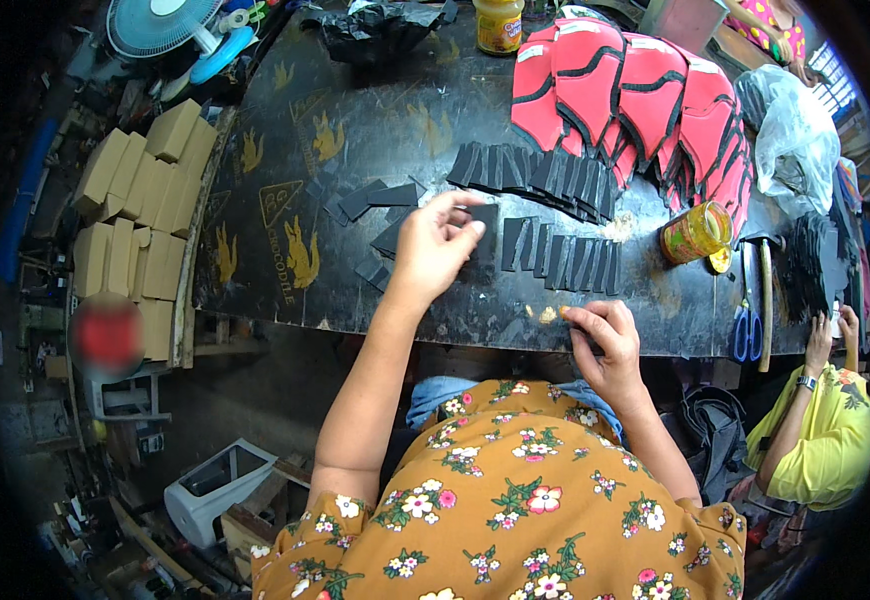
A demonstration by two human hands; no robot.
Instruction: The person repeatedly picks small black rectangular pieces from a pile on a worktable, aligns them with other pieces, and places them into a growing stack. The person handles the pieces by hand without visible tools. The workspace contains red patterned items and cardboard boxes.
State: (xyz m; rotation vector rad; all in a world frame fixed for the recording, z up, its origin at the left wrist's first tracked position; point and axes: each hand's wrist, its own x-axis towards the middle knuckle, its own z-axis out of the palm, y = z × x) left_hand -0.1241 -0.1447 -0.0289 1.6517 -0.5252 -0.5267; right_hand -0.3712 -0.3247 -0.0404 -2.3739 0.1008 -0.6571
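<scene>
My left hand (431, 250) pinches a black rectangular piece (485, 235) between thumb and fingers, just above the dark table (335, 290). My right hand (610, 350) is closed near the table's front edge, thumb and forefinger pressed together; a small yellowish bit seems to be between them, too small to name. Beside those fingertips lie yellowish crumbs or blobs (547, 314). To the right of the held piece, black strips (580, 264) overlap in a row, and a longer overlapping row (535, 178) lies behind it. Loose black pieces (380, 200) are scattered left of my left hand.
Red black-trimmed pieces (645, 90) fan out at the back right. An open jar (695, 233) leans nearby, with blue-handled scissors (747, 330) and a stick (766, 320) at the right edge. Another person in yellow (815, 430) works there. Cardboard boxes (135, 190) stand left.
</scene>
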